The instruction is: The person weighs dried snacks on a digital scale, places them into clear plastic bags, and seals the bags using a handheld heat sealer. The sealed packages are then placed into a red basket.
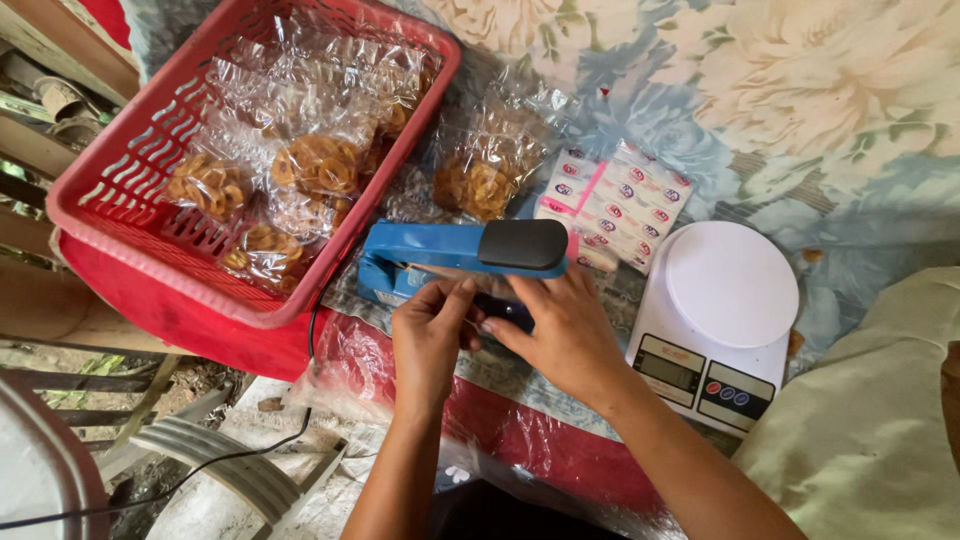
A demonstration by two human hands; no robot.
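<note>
we've got a good pile of sealed clear snack bags (300, 170) in the red plastic basket (110, 190), one more (485, 175) beside it. left hand (428, 335) and right hand (560, 335) pinch something under the blue heat sealer (440, 258), can't tell what. white kitchen scale (720, 320) sits close on the right.

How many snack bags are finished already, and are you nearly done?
Several clear bags of snacks already lie in the red basket, and one more bag sits beside it. Both hands, left and right, are at the blue sealer. What remains cannot be seen.
</note>
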